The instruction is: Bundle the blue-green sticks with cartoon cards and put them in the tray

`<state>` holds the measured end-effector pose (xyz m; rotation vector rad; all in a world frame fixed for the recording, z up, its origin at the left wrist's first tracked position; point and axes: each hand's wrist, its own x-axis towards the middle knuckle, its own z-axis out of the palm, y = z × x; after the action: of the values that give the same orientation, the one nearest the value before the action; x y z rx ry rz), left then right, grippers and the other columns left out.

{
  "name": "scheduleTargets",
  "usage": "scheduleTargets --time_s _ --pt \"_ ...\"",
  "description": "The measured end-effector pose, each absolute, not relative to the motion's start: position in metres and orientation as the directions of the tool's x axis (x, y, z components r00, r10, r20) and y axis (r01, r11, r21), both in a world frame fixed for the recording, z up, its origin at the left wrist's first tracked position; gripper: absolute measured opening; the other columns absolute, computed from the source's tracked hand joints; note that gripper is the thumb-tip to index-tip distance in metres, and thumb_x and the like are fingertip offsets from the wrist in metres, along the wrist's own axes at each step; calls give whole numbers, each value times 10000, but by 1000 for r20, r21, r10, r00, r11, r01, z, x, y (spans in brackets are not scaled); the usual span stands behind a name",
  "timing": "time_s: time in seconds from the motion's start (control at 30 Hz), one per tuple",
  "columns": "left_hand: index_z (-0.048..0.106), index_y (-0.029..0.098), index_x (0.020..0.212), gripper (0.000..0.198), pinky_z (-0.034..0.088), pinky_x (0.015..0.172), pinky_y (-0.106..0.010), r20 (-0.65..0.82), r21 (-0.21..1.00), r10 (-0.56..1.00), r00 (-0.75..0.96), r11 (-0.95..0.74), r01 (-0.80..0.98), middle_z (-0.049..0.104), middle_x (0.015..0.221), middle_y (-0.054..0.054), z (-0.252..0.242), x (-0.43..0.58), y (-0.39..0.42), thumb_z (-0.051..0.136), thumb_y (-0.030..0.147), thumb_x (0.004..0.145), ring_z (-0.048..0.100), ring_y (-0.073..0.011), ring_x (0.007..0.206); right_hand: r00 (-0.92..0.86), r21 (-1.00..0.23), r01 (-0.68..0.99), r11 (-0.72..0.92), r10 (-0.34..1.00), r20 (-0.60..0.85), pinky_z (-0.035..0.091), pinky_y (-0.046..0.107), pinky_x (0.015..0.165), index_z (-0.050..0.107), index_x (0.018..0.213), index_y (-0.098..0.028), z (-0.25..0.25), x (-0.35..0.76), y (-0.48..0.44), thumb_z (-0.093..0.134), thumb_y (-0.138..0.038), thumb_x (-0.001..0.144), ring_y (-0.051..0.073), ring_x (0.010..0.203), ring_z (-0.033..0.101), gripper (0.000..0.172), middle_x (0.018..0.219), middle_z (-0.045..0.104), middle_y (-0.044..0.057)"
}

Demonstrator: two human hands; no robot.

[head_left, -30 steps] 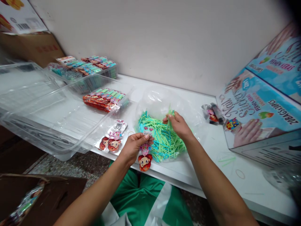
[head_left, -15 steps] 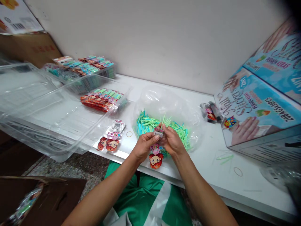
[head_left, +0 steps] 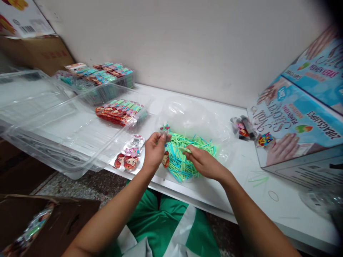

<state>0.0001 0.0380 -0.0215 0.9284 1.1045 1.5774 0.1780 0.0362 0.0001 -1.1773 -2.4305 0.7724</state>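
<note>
My left hand (head_left: 154, 150) is closed on the top of a small printed packet (head_left: 165, 159) with a red-haired cartoon figure, partly hidden behind the fingers. Green tips stick up at the packet's upper end. My right hand (head_left: 205, 161) hovers over a heap of thin green and blue plastic sticks (head_left: 182, 166), its fingers drawn together; a pale green bit shows at the fingertips, too blurred to make out. The sticks lie in an open clear plastic bag (head_left: 184, 107). Left of my left hand, more such packets (head_left: 130, 157) lie flat on the white table (head_left: 187, 191).
A large clear plastic tray (head_left: 72, 171) overhangs the table at left, near stacked packets (head_left: 120, 110) and a filled container (head_left: 102, 76). Printed blue boxes (head_left: 292, 121) stand at right beside dark wrapped packets (head_left: 242, 127). A rubber band (head_left: 273, 195) and loose sticks (head_left: 258, 181) lie nearby.
My hands have parted. The left moved up and left with the packet; the right came away to the right, over the sticks. Sticks that stood up between the hands no longer show there.
</note>
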Motion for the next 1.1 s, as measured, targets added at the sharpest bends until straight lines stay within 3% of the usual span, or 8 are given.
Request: scheduleTargets --time_s 0.1,0.33,0.6,0.77,1.1 --pt "591 168 805 225 465 800 -289 105 964 980 -170 -143 -224 692 852 -43 -19 11 39 608 391 781 630 -169 836 -678 -400 652 644 731 72 374 307 684 432 825 -198 8 168 31 365 -203 908 178 750 497 106 803 546 46" --pt "560 176 795 248 473 765 -292 59 951 970 -235 -126 -281 688 832 -44 -17 17 35 584 422 792 634 -168 799 -694 -329 668 668 718 51 369 287 651 427 827 -195 15 161 31 344 -146 888 172 716 492 114 803 546 52" --pt "542 164 808 233 462 802 -299 37 957 990 -134 -74 -279 689 824 -44 -22 12 33 630 375 767 644 -164 804 -657 -462 630 624 746 111 395 297 752 465 991 -208 24 169 37 304 -232 942 184 876 530 170 974 572 65" --pt "513 169 781 258 447 738 -269 1 974 999 -45 -11 -228 673 758 -20 -25 3 20 677 360 726 630 -150 750 -624 -475 666 575 779 69 378 264 639 435 874 -210 46 179 42 305 -305 950 159 707 510 178 789 536 26" --pt "534 198 792 173 402 682 -237 153 988 988 -21 -152 36 606 761 -2 -22 -9 2 641 330 758 573 -146 746 -690 -400 674 621 722 -43 287 254 539 408 818 -206 63 172 42 343 -358 936 134 581 460 203 697 537 17"
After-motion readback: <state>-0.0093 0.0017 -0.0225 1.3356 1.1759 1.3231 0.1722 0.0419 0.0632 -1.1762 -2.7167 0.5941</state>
